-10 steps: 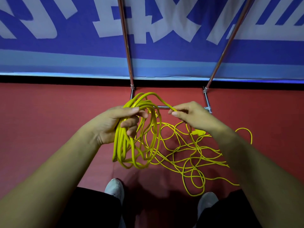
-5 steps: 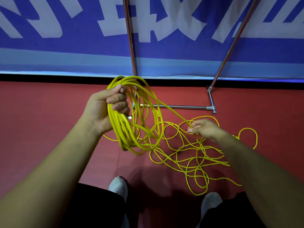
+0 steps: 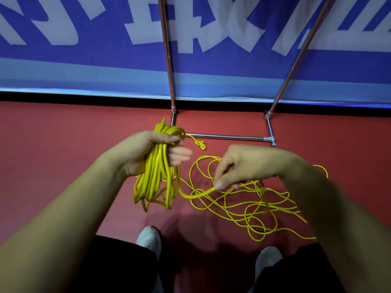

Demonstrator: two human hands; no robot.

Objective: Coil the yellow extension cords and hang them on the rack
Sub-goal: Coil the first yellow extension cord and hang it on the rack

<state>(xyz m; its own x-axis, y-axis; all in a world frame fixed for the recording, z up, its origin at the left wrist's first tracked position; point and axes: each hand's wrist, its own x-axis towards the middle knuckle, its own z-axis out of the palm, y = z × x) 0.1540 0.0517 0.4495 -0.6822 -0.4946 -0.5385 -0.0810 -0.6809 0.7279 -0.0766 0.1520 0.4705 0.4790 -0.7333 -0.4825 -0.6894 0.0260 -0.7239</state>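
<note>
Standing over a red floor (image 3: 53,157), a person works a yellow extension cord between two bare hands. At left, the left hand (image 3: 146,153) has its grip wrapped round the top of a coiled bundle (image 3: 157,182), fingers curled over the gathered loops, which hang down from the fist in long narrow turns above the floor. A thin yellow tail (image 3: 200,144) trails from the top of the bundle to a small lump just beside the rack's base bar; what that lump is cannot be told. From the foot of the bundle a single strand (image 3: 196,195) sweeps right and up to the right hand (image 3: 249,163), whose grip is pinching it between thumb and fingertips, the knuckles turned upward. Below and to the right of that hand, the uncoiled cord (image 3: 249,214) lies in a loose tangle of loops on the floor. Behind the hands stands a chrome rack (image 3: 228,136), its base bar flat on the floor and two poles rising against a blue banner (image 3: 84,66) with large white lettering. Two white shoes (image 3: 149,237) show at the bottom edge.
</note>
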